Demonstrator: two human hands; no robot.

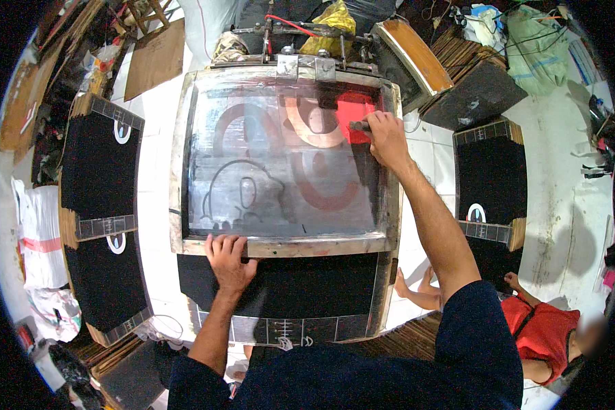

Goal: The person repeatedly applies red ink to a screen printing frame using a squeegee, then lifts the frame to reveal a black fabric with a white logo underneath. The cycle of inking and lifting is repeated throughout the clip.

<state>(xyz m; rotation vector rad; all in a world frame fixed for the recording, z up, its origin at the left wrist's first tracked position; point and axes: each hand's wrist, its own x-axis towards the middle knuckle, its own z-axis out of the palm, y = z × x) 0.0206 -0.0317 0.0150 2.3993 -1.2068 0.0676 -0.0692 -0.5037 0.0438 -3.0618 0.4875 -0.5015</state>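
A wooden-edged printing screen point(177, 198) lies in front of me, its mesh showing faint eye-like shapes and red ink point(359, 102) at the upper right. My right hand point(388, 137) is closed on a small dark scraper point(357, 126) over that red patch. My left hand point(229, 258) grips the screen's front edge near the middle left, fingers curled over it. Beneath the screen, a black panel point(307, 280) sticks out toward me. Metal clamps point(287, 66) hold the screen's far edge.
Stacked black panels with white printed shapes stand left point(102, 171) and right point(492, 174). Boards point(154, 55), a wooden-sided tray point(406, 51) and bags point(536, 55) lie at the back. A co-worker in red point(540, 328) is low at my lower right, limbs near the table.
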